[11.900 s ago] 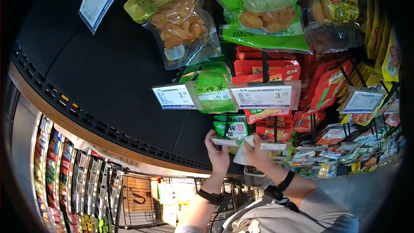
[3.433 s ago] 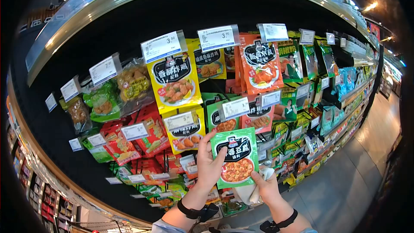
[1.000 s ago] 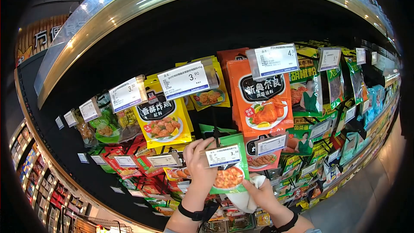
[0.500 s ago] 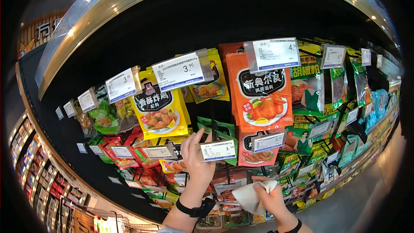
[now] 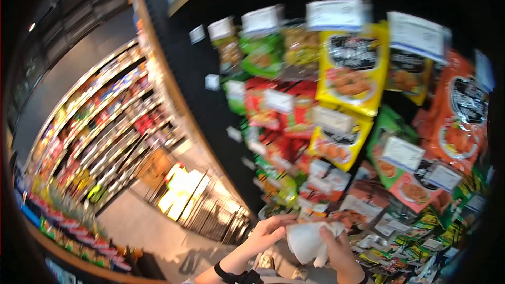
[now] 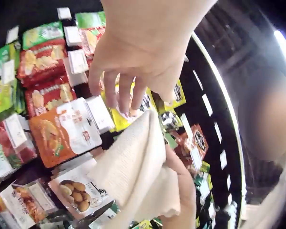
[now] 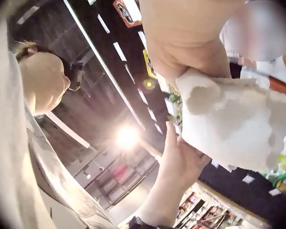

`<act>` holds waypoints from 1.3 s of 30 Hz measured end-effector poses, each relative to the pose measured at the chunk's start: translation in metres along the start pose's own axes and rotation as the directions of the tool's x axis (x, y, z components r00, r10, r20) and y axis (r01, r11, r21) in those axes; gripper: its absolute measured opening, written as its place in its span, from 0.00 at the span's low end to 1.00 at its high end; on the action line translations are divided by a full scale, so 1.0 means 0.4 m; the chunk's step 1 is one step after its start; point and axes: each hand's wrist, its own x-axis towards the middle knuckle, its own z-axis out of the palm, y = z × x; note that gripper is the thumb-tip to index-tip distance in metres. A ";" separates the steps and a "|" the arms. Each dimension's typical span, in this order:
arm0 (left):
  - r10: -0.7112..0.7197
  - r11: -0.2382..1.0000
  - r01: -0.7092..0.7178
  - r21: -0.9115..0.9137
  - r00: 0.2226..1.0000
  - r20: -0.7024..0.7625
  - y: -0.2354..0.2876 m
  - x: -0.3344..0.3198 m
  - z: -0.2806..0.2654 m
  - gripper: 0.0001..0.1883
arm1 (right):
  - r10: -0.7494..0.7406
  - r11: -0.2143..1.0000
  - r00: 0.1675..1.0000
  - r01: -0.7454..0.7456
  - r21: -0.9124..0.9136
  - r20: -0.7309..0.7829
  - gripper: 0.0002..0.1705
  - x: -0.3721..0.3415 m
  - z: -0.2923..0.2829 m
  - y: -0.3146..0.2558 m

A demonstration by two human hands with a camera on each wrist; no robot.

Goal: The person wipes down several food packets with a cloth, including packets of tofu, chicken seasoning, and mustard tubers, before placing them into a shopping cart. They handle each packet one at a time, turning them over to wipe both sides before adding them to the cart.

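One right hand grips a bunched white cloth; the left hand, loosely extended, lies just beside it (whether touching, I cannot tell). Beyond, a yellow packet hangs under a price tag; past a wire cart stand rows of goods.

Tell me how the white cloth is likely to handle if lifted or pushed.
The cloth is probably floppy: it folds and drapes from the right hand, so a push would likely bunch it up. It's likely light, as that one hand seems to hold it up. Its matte, textured surface suggests it shouldn't be very slippery.
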 end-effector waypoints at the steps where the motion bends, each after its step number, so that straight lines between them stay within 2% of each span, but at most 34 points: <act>1: 0.007 0.996 -0.007 -0.091 1.000 0.001 -0.021 -0.035 -0.027 0.28 | 0.035 0.991 0.999 -0.031 0.130 -0.034 0.15 0.013 0.050 0.008; 2: -0.001 0.979 -0.007 -0.206 0.999 -0.037 -0.049 -0.072 -0.056 0.25 | 0.075 0.954 0.996 -0.082 0.287 0.038 0.17 0.041 0.079 0.049; 4: -0.031 0.975 -0.026 -0.221 0.967 -0.253 -0.026 -0.137 -0.086 0.20 | 0.196 0.900 0.977 -0.211 0.381 0.079 0.19 0.059 0.169 0.053; 6: 0.031 0.990 -0.089 -0.108 0.891 -0.453 -0.058 -0.198 -0.142 0.16 | 0.224 0.845 0.934 -0.328 0.423 0.277 0.20 0.081 0.250 0.062; 8: -0.046 0.985 -0.047 -0.167 0.859 -0.509 -0.052 -0.276 -0.207 0.13 | 0.238 0.854 0.905 -0.367 0.367 0.351 0.20 0.088 0.347 0.078; 14: -0.076 0.986 -0.037 -0.160 0.759 -0.646 -0.022 -0.524 -0.428 0.12 | 0.277 0.834 0.814 -0.467 0.293 0.511 0.20 0.064 0.708 0.185; 15: 0.090 0.996 -0.047 0.079 0.650 -0.755 -0.048 -0.570 -0.474 0.12 | 0.282 0.839 0.779 -0.484 0.251 0.560 0.20 0.054 0.775 0.208; 16: 0.273 0.950 -0.019 0.310 0.526 -0.805 -0.074 -0.615 -0.516 0.12 | 0.289 0.843 0.740 -0.497 0.205 0.607 0.20 0.044 0.842 0.231; 17: 0.349 0.867 0.152 0.475 0.497 -0.795 -0.086 -0.676 -0.568 0.15 | 0.261 0.864 0.710 -0.475 0.170 0.654 0.19 0.038 0.911 0.252; 18: 0.354 0.867 0.151 0.475 0.483 -0.800 -0.079 -0.724 -0.608 0.15 | 0.261 0.866 0.702 -0.473 0.160 0.662 0.19 0.032 0.977 0.273; 20: 0.027 0.981 0.162 0.103 0.413 -0.910 -0.049 -0.806 -0.668 0.13 | 0.150 0.927 0.660 -0.352 0.126 0.736 0.20 0.017 1.099 0.314; 21: 0.006 0.988 0.139 0.061 0.370 -0.929 -0.022 -0.831 -0.690 0.13 | 0.146 0.931 0.623 -0.348 0.106 0.769 0.20 0.012 1.150 0.329; 22: 0.001 0.988 0.144 0.058 0.368 -0.930 -0.024 -0.855 -0.723 0.13 | 0.150 0.929 0.622 -0.355 0.106 0.769 0.20 0.006 1.196 0.343; 24: 0.070 0.995 0.042 0.085 0.279 -0.958 -0.043 -0.901 -0.783 0.13 | 0.099 0.983 0.598 -0.183 0.015 0.796 0.20 -0.005 1.268 0.369; 25: 0.061 0.995 0.059 0.082 0.288 -0.956 -0.049 -0.918 -0.811 0.12 | 0.053 0.996 0.593 -0.087 -0.001 0.804 0.20 -0.001 1.294 0.380; 26: 0.048 0.995 0.064 0.071 0.300 -0.953 -0.056 -0.929 -0.834 0.12 | 0.061 0.996 0.605 -0.093 -0.006 0.794 0.20 0.003 1.318 0.380; 28: -0.071 0.997 0.006 -0.074 0.338 -0.938 -0.069 -0.935 -0.876 0.14 | 0.049 0.998 0.584 -0.055 -0.021 0.810 0.20 0.018 1.356 0.375; 29: -0.083 0.996 0.004 -0.087 0.345 -0.935 -0.073 -0.931 -0.896 0.14 | 0.048 0.999 0.565 -0.026 -0.041 0.824 0.21 0.032 1.370 0.379; 31: -0.221 0.930 -0.163 -0.330 0.468 -0.856 -0.073 -0.917 -0.940 0.17 | 0.046 0.999 0.556 -0.017 -0.044 0.830 0.21 0.061 1.399 0.379; 35: -0.280 0.885 -0.194 -0.424 0.506 -0.816 -0.073 -0.888 -1.022 0.17 | 0.064 0.997 0.537 -0.007 -0.072 0.841 0.24 0.146 1.433 0.387; 37: -0.059 0.995 -0.038 -0.088 0.481 -0.875 -0.071 -0.861 -1.070 0.16 | 0.076 0.997 0.522 -0.029 -0.071 0.850 0.25 0.199 1.447 0.379; 38: -0.057 0.996 -0.031 -0.082 0.484 -0.873 -0.054 -0.847 -1.090 0.16 | 0.089 0.996 0.505 -0.046 -0.076 0.858 0.26 0.226 1.453 0.373; 39: 0.251 0.889 0.246 0.385 0.443 -0.861 -0.013 -0.828 -1.103 0.15 | 0.085 0.996 0.509 -0.048 -0.070 0.856 0.26 0.256 1.459 0.381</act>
